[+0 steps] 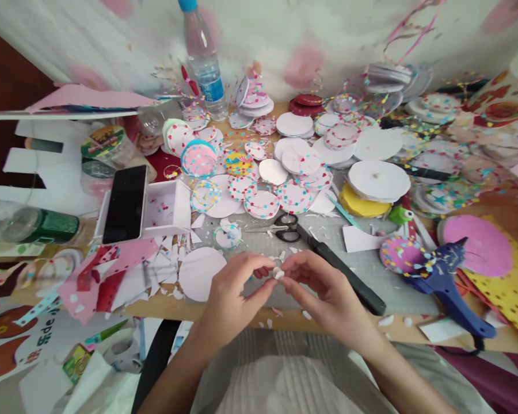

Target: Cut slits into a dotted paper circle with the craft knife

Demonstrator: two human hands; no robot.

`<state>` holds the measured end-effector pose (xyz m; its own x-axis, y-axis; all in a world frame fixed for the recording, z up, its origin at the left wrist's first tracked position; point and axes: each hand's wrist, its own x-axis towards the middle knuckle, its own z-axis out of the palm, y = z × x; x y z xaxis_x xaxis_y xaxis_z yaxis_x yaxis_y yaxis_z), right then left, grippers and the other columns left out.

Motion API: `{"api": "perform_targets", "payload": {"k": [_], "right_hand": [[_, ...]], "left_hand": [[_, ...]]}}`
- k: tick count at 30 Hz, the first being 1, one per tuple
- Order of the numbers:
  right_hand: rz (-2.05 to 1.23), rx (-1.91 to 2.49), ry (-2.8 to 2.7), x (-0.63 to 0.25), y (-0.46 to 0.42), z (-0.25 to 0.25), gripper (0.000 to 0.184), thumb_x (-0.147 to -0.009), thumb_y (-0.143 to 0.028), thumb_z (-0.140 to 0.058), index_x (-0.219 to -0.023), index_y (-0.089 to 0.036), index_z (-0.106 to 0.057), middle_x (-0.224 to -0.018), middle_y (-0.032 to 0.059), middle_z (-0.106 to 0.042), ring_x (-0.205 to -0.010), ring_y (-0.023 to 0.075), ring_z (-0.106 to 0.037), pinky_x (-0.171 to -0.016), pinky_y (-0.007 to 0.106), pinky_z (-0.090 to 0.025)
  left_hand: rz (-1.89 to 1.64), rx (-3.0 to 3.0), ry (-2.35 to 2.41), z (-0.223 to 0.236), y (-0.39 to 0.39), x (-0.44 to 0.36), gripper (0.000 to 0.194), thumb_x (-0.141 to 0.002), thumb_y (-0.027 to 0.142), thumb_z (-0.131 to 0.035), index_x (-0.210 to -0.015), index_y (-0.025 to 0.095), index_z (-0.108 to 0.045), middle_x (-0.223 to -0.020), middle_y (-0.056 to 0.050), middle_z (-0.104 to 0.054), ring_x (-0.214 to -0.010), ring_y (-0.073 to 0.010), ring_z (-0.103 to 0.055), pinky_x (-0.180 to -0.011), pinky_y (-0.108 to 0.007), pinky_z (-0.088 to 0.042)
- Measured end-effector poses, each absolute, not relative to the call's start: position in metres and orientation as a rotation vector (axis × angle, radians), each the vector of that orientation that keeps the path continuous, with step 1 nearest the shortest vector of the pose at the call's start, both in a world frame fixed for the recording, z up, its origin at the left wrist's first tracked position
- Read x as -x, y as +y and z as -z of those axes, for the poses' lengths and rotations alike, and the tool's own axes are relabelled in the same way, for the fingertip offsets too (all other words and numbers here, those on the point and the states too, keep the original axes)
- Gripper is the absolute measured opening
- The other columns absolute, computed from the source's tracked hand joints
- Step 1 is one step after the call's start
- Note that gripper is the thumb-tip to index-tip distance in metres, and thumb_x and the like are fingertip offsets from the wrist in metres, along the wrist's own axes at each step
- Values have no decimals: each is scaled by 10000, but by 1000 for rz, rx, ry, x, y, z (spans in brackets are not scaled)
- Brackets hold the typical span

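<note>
A small white piece [278, 272], rolled or curled and too small to name surely, is pinched between both hands above the front of the table. My left hand [242, 287] grips it from the left with thumb and fingertips. From the right, my right hand [322, 290] pinches it the same way. A blank white paper disc [202, 273] lies beside my left hand. Just beyond the hands are scissors [287, 228] with black handles and a long black-handled tool [345, 276]. A small decorated disc [227, 235] rests on the grey mat [259, 230].
Many paper discs with coloured beads cover the back, near a water bottle [207, 69]. At left, a phone [125, 204] leans on a white box [168, 207] near paper scraps. A blue glue gun [449, 287] and a pink disc [479, 244] lie at right.
</note>
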<state>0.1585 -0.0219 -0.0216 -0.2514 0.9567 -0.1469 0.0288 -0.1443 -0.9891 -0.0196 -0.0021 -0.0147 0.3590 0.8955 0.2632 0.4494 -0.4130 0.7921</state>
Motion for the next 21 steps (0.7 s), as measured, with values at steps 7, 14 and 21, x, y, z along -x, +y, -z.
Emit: {"api": "perform_targets", "payload": {"k": [7, 14, 21], "right_hand": [[-1324, 1260, -1403, -154, -18, 30, 93, -891, -292, -618, -913, -212, -576, -803, 12, -607, -719, 145, -601, -656, 273, -522], [-1294, 1245, -1496, -162, -15, 31, 73, -914, -286, -595, -925, -214, -599, -817, 13, -624, -741, 151, -604, -672, 270, -515], [-1234, 1157, -1623, -172, -16, 25, 80, -914, -232, -604, -993, -227, -620, -900, 40, -654, -826, 169, -638, -725, 287, -539]], "left_hand": [[-766, -2147, 1220, 19, 0, 20, 71, -882, 160, -598, -926, 208, -569, -784, -10, -631, -747, -145, -613, -684, -241, -476], [-750, -1951, 1154, 17, 0, 18, 65, -875, 191, -621, -933, 208, -596, -801, -11, -646, -735, -135, -612, -692, -233, -476], [-478, -1432, 1019, 3, 8, 21, 168, -903, 307, -555, -822, 182, -633, -775, -19, -624, -731, -138, -592, -642, -215, -489]]}}
